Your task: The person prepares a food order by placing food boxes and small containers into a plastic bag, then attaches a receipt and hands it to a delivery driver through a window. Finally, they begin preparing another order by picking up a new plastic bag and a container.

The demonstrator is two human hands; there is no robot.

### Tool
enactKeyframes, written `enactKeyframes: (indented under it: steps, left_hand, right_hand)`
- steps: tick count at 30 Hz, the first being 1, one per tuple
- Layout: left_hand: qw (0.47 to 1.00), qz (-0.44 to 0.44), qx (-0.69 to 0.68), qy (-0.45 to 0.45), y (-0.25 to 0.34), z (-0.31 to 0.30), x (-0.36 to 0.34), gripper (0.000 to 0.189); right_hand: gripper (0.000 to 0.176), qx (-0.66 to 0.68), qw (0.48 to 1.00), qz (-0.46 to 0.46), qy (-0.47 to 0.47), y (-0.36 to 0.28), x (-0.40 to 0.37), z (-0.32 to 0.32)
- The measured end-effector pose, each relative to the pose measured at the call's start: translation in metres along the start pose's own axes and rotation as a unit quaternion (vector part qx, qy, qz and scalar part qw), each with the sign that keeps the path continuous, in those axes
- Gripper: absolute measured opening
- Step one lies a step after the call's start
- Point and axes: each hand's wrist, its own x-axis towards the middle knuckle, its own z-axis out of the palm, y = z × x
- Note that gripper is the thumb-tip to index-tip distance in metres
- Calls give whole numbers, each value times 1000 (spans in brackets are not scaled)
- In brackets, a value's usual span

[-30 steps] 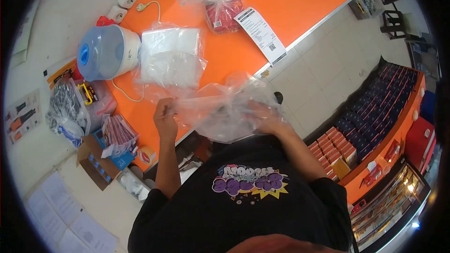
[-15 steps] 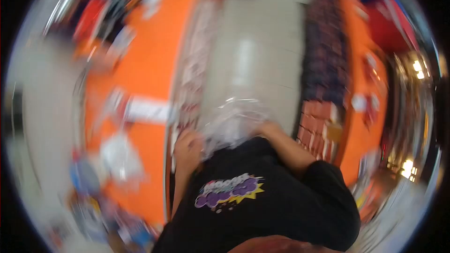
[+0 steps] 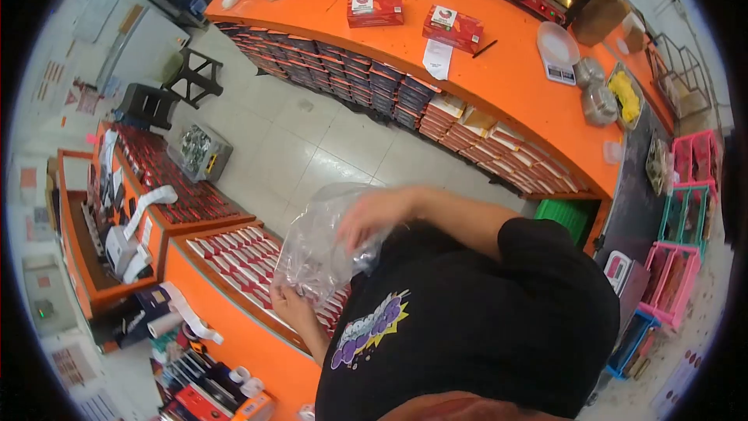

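A clear plastic bag (image 3: 308, 238) hangs in front of my black shirt. My left hand (image 3: 292, 308) is closed on its lower left edge, with the thumb and fingers pinching the film. Over the bag's right side, my right hand (image 3: 375, 214) points its fingers down and to the left. Those fingers look loosely apart and are slightly blurred. Whether they touch the film or reach inside the bag's mouth is hard to make out.
An orange counter (image 3: 514, 82) with red boxes (image 3: 375, 9) and a scale (image 3: 559, 51) curves across the top. Stacked cartons line its shelf. Red and white packs (image 3: 241, 257) fill a left shelf. A grey crate (image 3: 201, 152) and a black stool (image 3: 195, 78) stand on the tiled floor.
The view has turned toward the right counter. My right hand has come off the bag's right side and moved over it. My left hand stays on the bag.
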Motion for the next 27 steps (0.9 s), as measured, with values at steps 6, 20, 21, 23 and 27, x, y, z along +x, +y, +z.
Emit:
enactKeyframes:
  steps: [6, 20, 21, 23, 27]
  left_hand:
    - [988, 45, 95, -109, -16, 44, 143, 20]
    - [968, 86, 169, -163, 64, 174, 257, 18]
    - [970, 76, 155, -169, 67, 183, 258, 18]
    - [959, 122, 184, -179, 54, 190, 269, 18]
    - [965, 71, 152, -200, 78, 209, 260, 17]
  right_hand:
    - [34, -500, 504, 83, 699, 21, -78, -269]
    - [43, -471, 471, 267, 696, 35, -101, -336]
    - [46, -488, 441, 250, 711, 32, -103, -337]
    - [55, -431, 497, 268, 704, 14, -110, -332]
    - [78, -405, 529, 277, 693, 20, -118, -338]
